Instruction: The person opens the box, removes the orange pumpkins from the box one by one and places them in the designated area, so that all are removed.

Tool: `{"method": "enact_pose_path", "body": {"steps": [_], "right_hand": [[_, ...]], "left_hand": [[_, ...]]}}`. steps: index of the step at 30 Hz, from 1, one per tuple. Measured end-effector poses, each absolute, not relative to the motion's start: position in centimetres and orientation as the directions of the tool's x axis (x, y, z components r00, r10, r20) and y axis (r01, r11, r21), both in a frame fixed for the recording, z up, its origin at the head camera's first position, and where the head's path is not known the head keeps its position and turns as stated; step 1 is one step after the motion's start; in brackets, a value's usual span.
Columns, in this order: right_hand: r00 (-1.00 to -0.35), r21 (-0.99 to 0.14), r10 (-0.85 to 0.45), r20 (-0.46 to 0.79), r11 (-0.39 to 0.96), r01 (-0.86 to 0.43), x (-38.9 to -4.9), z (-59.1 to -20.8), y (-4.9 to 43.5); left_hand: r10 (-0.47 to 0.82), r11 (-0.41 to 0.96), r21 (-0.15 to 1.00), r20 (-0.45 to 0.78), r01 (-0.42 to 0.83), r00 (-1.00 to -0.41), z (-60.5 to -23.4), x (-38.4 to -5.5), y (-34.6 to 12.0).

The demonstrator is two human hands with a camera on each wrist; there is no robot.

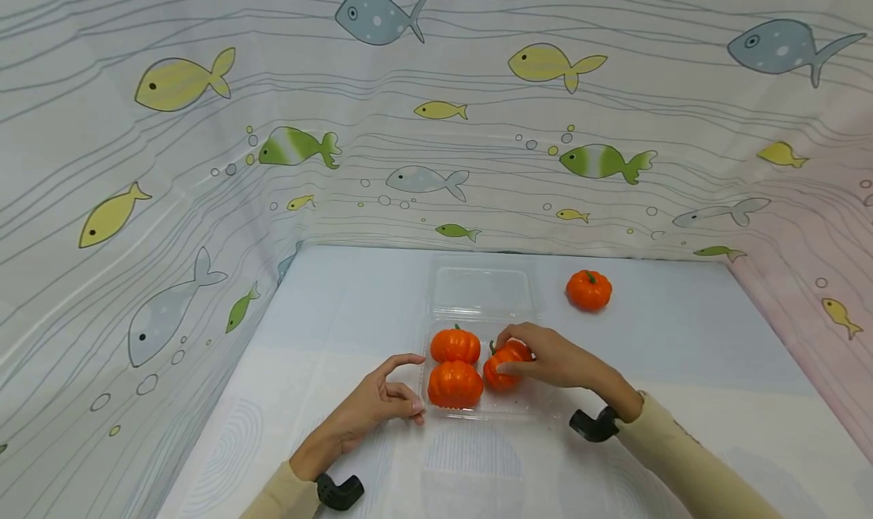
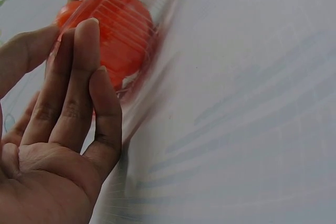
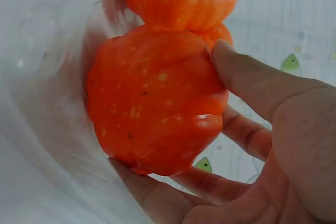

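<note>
My right hand (image 1: 555,358) grips a small orange pumpkin (image 3: 157,100) with thumb and fingers around it, in the right part of a clear plastic clamshell box (image 1: 508,411). On the box's left side, two more orange pumpkins sit one behind the other, the rear pumpkin (image 1: 455,346) and the front pumpkin (image 1: 455,385). My left hand (image 1: 378,401) is at the box's left wall, its loosely bent fingers (image 2: 86,45) resting against the plastic. The box's lid (image 1: 483,292) lies folded open toward the back.
Another orange pumpkin (image 1: 589,290) stands on the table (image 1: 682,329), right of the open lid. Behind and at the sides hangs a fish-patterned cloth (image 1: 491,148).
</note>
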State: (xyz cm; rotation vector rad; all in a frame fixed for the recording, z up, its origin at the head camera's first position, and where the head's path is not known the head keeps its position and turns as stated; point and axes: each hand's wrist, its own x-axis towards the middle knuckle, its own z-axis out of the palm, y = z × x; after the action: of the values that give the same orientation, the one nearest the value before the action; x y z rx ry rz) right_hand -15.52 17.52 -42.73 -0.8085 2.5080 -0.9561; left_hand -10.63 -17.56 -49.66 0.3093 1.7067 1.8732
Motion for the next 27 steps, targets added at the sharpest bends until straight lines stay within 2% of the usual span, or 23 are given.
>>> {"method": "enact_pose_path", "body": {"steps": [7, 12, 18, 27], "right_hand": [[-0.777, -0.693, -0.594, -0.21, 0.651, -0.311, -15.58, -42.55, 17.65], [-0.748, -0.658, -0.613, -0.254, 0.676, -0.331, -15.46, -42.42, 17.82], [-0.734, -0.609, -0.628, -0.259, 0.696, -0.38, -15.34, -42.36, 17.77], [-0.781, -0.632, -0.601, -0.172, 0.675, -0.381, -15.19, -42.21, 18.02]], "left_hand": [[0.551, -0.014, 0.965, -0.212, -0.264, -0.807, -49.84, -10.67, -17.56], [0.551, -0.016, 0.963, -0.215, -0.268, -0.806, -49.91, -10.75, -17.55], [0.554, -0.023, 0.962, -0.215, -0.273, -0.804, -49.87, -10.77, -17.5], [0.553, -0.024, 0.963, -0.212, -0.27, -0.806, -49.8, -10.72, -17.53]]}}
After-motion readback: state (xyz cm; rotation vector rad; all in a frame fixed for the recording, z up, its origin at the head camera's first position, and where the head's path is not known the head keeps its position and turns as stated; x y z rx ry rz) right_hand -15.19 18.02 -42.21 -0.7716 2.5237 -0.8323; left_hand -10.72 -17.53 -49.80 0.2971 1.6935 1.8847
